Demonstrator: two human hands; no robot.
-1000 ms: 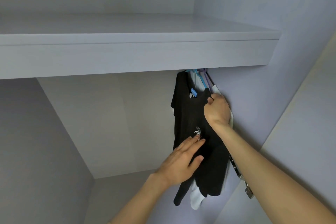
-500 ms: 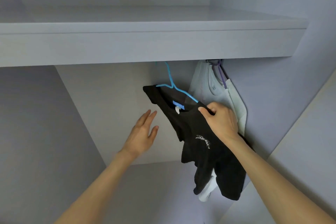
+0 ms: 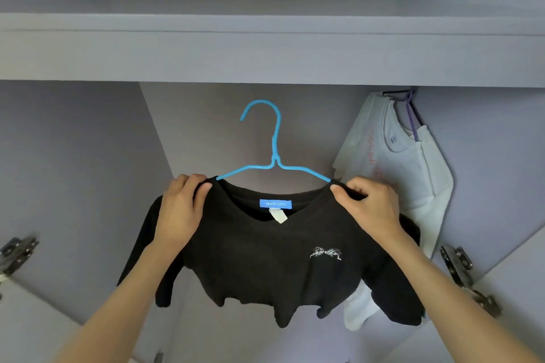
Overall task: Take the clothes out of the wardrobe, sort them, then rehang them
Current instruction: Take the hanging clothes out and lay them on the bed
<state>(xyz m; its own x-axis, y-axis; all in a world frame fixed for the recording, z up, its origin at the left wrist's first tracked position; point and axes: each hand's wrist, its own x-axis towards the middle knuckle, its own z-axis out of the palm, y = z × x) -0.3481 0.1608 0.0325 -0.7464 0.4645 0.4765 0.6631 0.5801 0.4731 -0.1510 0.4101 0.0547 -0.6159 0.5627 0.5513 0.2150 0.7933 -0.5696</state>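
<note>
I had left hand point(image 3: 180, 209) and right hand point(image 3: 370, 206) each gripping a shoulder of the black shirt point(image 3: 265, 259) on its blue hanger point(image 3: 275, 156), below the shelf point(image 3: 265, 56), hook free.

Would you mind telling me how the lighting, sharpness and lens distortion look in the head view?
Head view: soft, dim, even light with no glare; the wardrobe interior under the shelf is shaded. The black shirt and blue hanger are sharp, its label readable. The wide lens bows the shelf edge and splays the side walls. The white shirts at right look slightly softer.
</note>
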